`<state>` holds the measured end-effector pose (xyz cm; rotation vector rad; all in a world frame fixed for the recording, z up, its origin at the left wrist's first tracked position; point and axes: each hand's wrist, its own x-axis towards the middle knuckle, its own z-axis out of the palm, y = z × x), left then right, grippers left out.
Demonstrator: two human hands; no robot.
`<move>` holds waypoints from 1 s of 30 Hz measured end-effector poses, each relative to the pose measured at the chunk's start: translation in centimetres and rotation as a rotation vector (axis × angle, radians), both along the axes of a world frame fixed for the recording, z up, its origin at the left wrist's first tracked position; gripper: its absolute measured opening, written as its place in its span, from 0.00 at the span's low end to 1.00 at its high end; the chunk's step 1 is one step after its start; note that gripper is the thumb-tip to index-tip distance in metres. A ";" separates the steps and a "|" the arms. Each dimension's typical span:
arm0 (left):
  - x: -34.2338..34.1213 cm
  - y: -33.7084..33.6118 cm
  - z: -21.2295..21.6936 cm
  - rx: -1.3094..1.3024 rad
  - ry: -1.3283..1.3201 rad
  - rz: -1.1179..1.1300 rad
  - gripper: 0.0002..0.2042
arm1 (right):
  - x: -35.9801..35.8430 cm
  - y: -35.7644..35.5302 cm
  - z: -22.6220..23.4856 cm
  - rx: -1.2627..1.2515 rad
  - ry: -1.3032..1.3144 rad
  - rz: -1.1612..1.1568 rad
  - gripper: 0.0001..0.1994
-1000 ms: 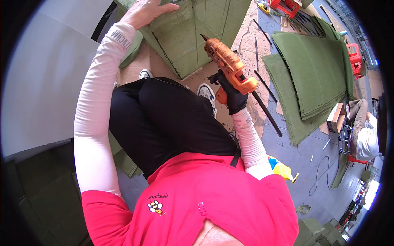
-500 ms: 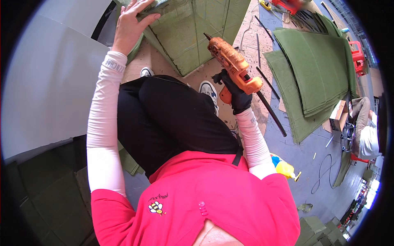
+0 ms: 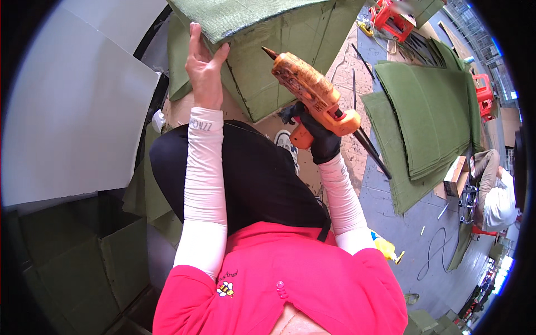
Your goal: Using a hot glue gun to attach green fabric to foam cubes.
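Observation:
A large green box (image 3: 268,84) with a mesh-like surface stands before me, dark lines running along its seams. My left hand (image 3: 205,72) is at the near left corner of its top, with the corner between thumb and fingers. In my right hand (image 3: 324,137), which wears a black glove, is an orange glue gun (image 3: 310,86) stained with dark smears. Its nozzle points up and left, close to the box's front face but apparently not touching it. A long black glue stick (image 3: 373,152) sticks out of the gun's rear.
Stacked green sheets (image 3: 430,117) lie on the floor to the right, near several loose black sticks. Red stools (image 3: 391,21) stand farther off. A person (image 3: 497,192) sits at the far right. White panels (image 3: 84,111) and dark green boxes (image 3: 61,245) are on my left.
My left hand has moved from the box's top edge down to its corner, fingers now pointing up. The glue gun's nozzle has shifted slightly left. My left knee has moved outward.

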<state>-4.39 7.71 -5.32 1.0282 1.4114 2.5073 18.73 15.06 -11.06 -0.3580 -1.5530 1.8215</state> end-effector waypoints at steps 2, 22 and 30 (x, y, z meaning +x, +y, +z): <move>0.5 0.2 0.0 -0.013 0.012 0.027 0.33 | -1.6 0.5 1.0 -0.030 0.004 0.007 0.14; -1.2 -2.9 -3.4 0.062 -0.460 -0.088 0.21 | -10.1 8.3 -0.5 -0.143 0.002 0.390 0.21; -2.2 -4.3 -6.7 -0.049 -0.803 -0.137 0.15 | -10.0 7.8 -1.5 -0.096 -0.031 0.429 0.19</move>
